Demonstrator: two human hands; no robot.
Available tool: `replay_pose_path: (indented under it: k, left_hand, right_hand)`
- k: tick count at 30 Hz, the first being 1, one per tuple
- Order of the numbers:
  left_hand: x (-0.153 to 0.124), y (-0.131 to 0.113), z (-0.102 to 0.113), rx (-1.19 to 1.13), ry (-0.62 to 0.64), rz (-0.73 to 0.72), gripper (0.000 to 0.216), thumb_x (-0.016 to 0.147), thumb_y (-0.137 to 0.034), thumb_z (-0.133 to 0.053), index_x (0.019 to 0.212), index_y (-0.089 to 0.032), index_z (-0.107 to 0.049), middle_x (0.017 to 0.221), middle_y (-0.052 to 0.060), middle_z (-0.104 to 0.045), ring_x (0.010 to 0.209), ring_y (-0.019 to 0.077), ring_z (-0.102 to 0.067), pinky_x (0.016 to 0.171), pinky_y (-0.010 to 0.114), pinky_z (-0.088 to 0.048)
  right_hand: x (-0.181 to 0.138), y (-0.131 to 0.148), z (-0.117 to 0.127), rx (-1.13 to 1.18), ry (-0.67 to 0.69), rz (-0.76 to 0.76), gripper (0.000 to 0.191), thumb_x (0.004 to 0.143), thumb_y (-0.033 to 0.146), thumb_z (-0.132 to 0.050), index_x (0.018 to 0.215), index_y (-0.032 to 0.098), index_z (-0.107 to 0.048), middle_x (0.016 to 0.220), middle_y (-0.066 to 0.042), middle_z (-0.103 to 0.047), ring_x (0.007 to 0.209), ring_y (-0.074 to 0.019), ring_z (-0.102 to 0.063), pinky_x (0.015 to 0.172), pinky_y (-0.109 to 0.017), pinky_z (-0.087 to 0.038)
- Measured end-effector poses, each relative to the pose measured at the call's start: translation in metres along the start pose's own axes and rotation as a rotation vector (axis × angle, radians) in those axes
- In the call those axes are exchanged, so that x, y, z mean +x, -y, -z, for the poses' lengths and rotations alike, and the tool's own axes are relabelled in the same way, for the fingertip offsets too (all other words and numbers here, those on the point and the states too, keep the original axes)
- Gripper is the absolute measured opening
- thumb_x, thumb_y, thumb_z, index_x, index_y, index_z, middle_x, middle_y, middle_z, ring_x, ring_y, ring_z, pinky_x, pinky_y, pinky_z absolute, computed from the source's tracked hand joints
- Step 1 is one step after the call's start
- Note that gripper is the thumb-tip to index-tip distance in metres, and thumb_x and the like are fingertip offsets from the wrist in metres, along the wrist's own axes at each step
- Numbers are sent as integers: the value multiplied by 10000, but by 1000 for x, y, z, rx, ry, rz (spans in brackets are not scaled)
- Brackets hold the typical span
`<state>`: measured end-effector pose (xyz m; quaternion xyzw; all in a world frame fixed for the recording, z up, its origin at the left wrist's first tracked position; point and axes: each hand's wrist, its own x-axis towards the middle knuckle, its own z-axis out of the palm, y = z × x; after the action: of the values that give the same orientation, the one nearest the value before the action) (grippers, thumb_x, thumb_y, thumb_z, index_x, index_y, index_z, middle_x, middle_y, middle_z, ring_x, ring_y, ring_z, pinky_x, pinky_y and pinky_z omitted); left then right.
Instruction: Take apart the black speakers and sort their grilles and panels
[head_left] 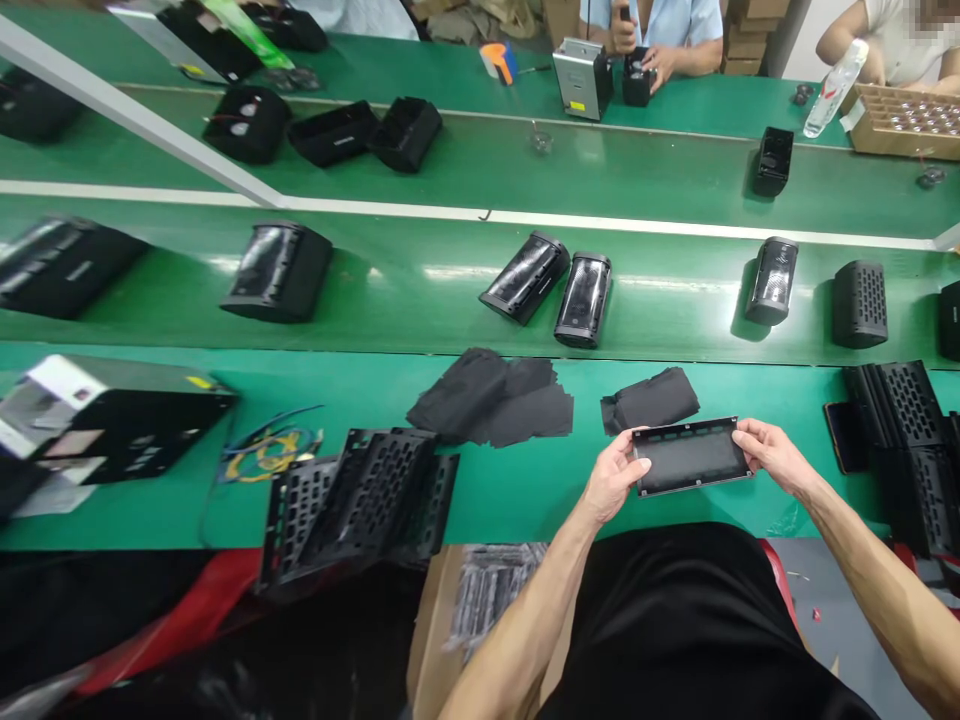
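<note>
Panel [690,462], one — held just this side of the sheet stack [654,400], left hand [611,480] and right hand [776,457] pinching its ends, presumably to keep its face clear — sheet pile [491,400] left of that stack.

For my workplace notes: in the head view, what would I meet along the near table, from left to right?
Boxy device → cables → perforated panels → larger sheet pile → left hand → held panel → right hand → phone → more perforated panels.

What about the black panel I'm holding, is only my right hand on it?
No, your left hand and right hand grip opposite ends of the panel.
</note>
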<state>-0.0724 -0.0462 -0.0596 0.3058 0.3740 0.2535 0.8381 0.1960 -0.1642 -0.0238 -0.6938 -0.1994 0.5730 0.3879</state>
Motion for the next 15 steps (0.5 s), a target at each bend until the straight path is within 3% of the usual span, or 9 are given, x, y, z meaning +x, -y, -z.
replay_pose_path:
  k: [6,15]
  left_hand:
    - [2,-1,-1,-8,5,23,600,655,-346,-955,1195,-182,-750,1188,127,-776,1089,288,-724,968,389,-564]
    - [6,0,-2,0,7,22,615,664,-354,-958,1215,-187,-743,1241,136,-760,1154,308,-708,1021,425,-555]
  right_hand:
    - [0,0,1,1,1,-7,565,741,732,-815,794,241,-541,544,66,-509,460,-117,-467,467,-265,-416]
    - [4,-6,-1,13,-41,47,576,738,758,-798,891,233,-619,544,63,-512,465,-123,-436,473,-273,-390]
